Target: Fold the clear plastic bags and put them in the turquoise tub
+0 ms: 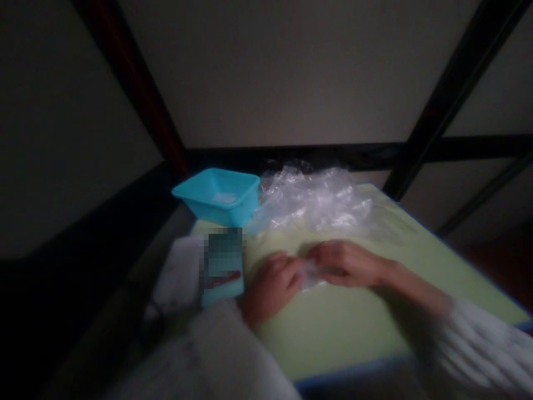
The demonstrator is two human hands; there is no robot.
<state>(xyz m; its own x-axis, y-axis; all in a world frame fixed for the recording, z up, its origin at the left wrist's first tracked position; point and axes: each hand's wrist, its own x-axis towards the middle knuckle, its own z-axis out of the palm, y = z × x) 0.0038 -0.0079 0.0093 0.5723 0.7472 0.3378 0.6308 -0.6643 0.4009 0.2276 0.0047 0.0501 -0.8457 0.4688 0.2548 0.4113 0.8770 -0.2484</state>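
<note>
My left hand (pixel 272 286) rests low over the table, its fingers curled in on the near side of a small piece of clear plastic (pixel 312 276), which looks like a little bag. From the other side my right hand (pixel 347 264) bends its fingers down onto the same plastic. The plastic lies between both hands, close to the tabletop, and its ends are covered by the fingers. Blur hides the fine detail of the fingertips. Both forearms wear light sleeves.
A yellow-green table (pixel 341 333) with a blue edge carries a heap of crumpled clear plastic bags (pixel 320 200) at the back. Left of it stands a turquoise basin (pixel 225 211) with something whitish inside. A pixelated flat object (pixel 222 261) lies beside my left hand.
</note>
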